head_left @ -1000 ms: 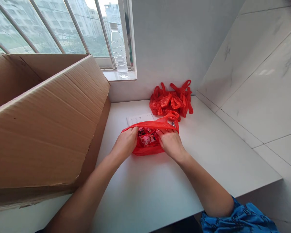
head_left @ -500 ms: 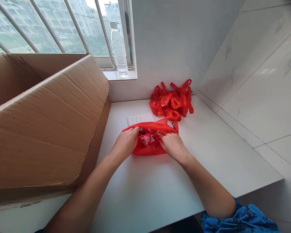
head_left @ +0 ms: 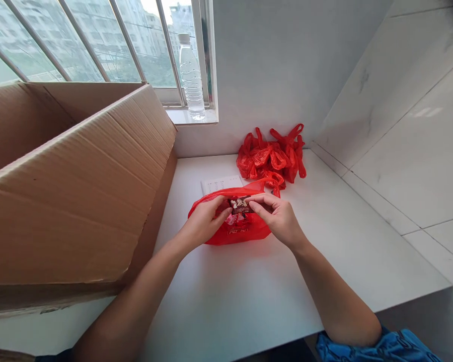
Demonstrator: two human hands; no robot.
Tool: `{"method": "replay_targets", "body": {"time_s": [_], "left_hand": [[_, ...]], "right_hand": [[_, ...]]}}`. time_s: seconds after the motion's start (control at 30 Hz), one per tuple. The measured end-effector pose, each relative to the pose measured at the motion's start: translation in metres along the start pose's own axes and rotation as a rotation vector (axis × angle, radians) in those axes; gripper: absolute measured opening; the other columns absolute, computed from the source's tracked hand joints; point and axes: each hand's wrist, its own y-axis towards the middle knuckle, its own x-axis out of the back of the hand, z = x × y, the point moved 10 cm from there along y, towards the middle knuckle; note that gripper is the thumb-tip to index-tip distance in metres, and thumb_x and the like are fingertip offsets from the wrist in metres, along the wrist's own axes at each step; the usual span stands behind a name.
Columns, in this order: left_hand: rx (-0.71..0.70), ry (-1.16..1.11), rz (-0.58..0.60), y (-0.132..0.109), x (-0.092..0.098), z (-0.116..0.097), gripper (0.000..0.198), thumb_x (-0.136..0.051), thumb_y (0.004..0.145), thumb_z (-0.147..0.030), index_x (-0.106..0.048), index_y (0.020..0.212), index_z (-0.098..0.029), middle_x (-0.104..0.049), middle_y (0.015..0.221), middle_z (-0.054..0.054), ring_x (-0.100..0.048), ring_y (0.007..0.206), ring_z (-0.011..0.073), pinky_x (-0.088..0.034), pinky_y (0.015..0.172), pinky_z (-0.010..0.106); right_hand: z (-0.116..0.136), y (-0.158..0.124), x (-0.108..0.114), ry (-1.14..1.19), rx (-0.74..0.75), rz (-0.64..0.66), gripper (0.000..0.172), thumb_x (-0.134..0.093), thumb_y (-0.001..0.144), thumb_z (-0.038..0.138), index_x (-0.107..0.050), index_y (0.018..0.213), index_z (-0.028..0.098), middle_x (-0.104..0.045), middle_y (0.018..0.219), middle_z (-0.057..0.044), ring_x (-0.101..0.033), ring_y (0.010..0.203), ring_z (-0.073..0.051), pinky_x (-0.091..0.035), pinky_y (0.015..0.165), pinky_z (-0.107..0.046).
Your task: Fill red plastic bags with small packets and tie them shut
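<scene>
Right hand (head_left: 277, 218) has come off the rim of the red plastic bag (head_left: 241, 235) and risen a little, and a dark wrapped packet (head_left: 239, 204) with white lettering now shows at the bag's mouth, where only a red jumble lay before; the head view has also swung slightly, so everything sits a touch further right.

Seen from the head camera, the right hand narrows to a pinch, thumb and forefinger closing on the packet's right end; the left hand (head_left: 204, 226) curls over the bag's near edge, its fingertips just beside the packet's left end, and seems to hold the bag down and open. Red-wrapped sweets (head_left: 236, 219) show below the packet, inside the bag, partly hidden by both hands.

Beyond the bag, a sheet of printed paper (head_left: 221, 184) lies flat on the white counter (head_left: 230, 306); a bunched heap of red plastic bags (head_left: 270, 158) sits just behind it, its loops touching the bag's far handle; a large open cardboard box (head_left: 75, 176) stands to the bag's left, its flap leaning outward; a clear water bottle (head_left: 191, 78) stands on the window sill (head_left: 192, 116) well behind the bag; marble-patterned wall tiles (head_left: 407, 151) rise to the bag's right; a blue sleeve (head_left: 381, 348) shows at the lower edge, near the right elbow.
</scene>
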Motion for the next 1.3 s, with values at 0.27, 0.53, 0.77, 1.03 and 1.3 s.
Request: {"method": "replay_targets", "body": {"time_s": [0.27,0.53,0.77,1.03,1.3], "left_hand": [[0.057,-0.328,0.009,0.000,0.003,0.000,0.036,-0.058,0.092,-0.037,-0.062,0.124,-0.020,-0.066,0.087,0.003,-0.063,0.079,0.0175,-0.051,0.072,0.029],[0.051,-0.239,-0.020,-0.003,0.008,-0.002,0.033,-0.056,0.093,-0.033,-0.063,0.123,-0.022,-0.065,0.085,0.002,-0.060,0.078,0.0161,-0.050,0.074,0.029],[0.019,-0.140,-0.018,-0.004,0.010,-0.011,0.031,-0.053,0.093,-0.030,-0.064,0.121,-0.024,-0.066,0.083,0.000,-0.061,0.076,0.0142,-0.050,0.072,0.026],[0.017,0.337,0.053,-0.003,-0.001,0.002,0.030,-0.042,0.098,-0.026,-0.063,0.120,-0.020,-0.072,0.104,0.007,-0.068,0.094,0.0228,-0.052,0.079,0.032],[0.064,0.654,0.125,0.001,-0.017,0.024,0.033,-0.042,0.094,-0.017,-0.067,0.116,-0.019,-0.074,0.105,0.011,-0.070,0.093,0.0263,-0.051,0.073,0.031]], "right_hand": [[-0.020,0.003,0.000,0.174,-0.127,-0.008,0.022,-0.067,0.088,0.037,-0.071,0.100,0.019,-0.075,0.096,-0.006,-0.071,0.092,-0.022,-0.058,0.087,-0.037],[-0.016,0.006,0.003,0.049,-0.044,-0.049,0.020,-0.067,0.085,0.035,-0.061,0.098,0.022,-0.070,0.093,-0.003,-0.068,0.091,-0.018,-0.058,0.078,-0.032],[-0.014,0.003,-0.004,0.001,-0.038,-0.036,0.023,-0.065,0.088,0.036,-0.060,0.105,0.023,-0.070,0.099,-0.004,-0.069,0.095,-0.019,-0.058,0.081,-0.031],[-0.005,0.004,-0.011,-0.298,0.090,0.046,0.008,-0.060,0.091,0.024,-0.064,0.098,0.023,-0.071,0.099,-0.002,-0.067,0.091,-0.018,-0.054,0.084,-0.032],[-0.023,0.006,-0.034,-0.695,0.109,0.141,0.022,-0.059,0.096,0.041,-0.069,0.097,0.021,-0.072,0.087,-0.002,-0.066,0.084,-0.019,-0.046,0.074,-0.028]]}}
